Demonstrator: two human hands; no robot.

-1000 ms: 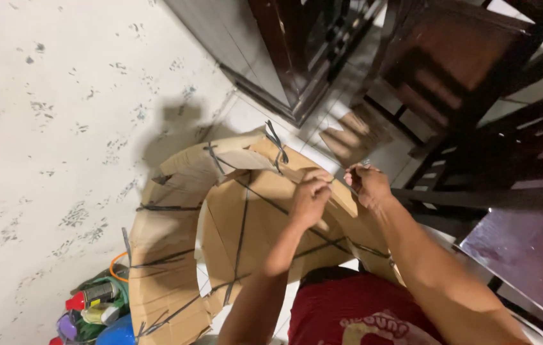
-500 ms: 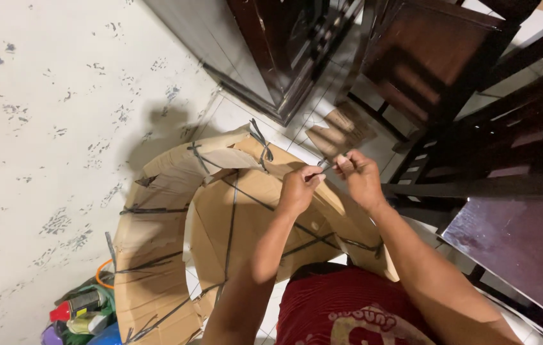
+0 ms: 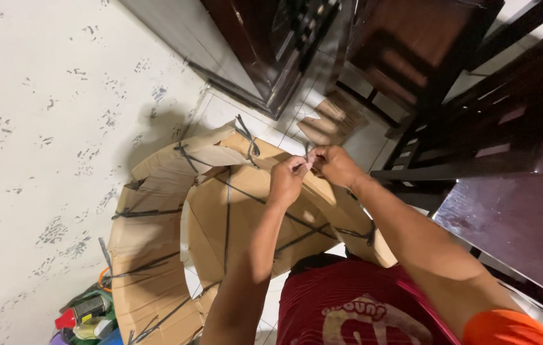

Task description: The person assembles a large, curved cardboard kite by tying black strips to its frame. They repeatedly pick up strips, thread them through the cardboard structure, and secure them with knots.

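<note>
A curved brown cardboard structure (image 3: 156,217) bound with several black cable ties stands in front of me. Both hands meet at its upper right edge. My left hand (image 3: 287,181) pinches the thin black cable tie (image 3: 307,157) sticking up from the cardboard rim. My right hand (image 3: 335,165) grips the same tie from the other side, fingertips touching the left ones. Another knotted tie (image 3: 247,139) sits on the rim just left of my hands.
Dark wooden chairs (image 3: 463,96) and a dark table (image 3: 520,223) crowd the right side. A dark cabinet (image 3: 271,45) stands at the top. A loose cardboard scrap (image 3: 332,121) lies on the tiled floor. Spray cans and bottles (image 3: 83,316) sit at bottom left by the white speckled wall (image 3: 47,96).
My hands have come closer together on the rim of the cardboard, now pinching the tie between them. The view has shifted slightly.
</note>
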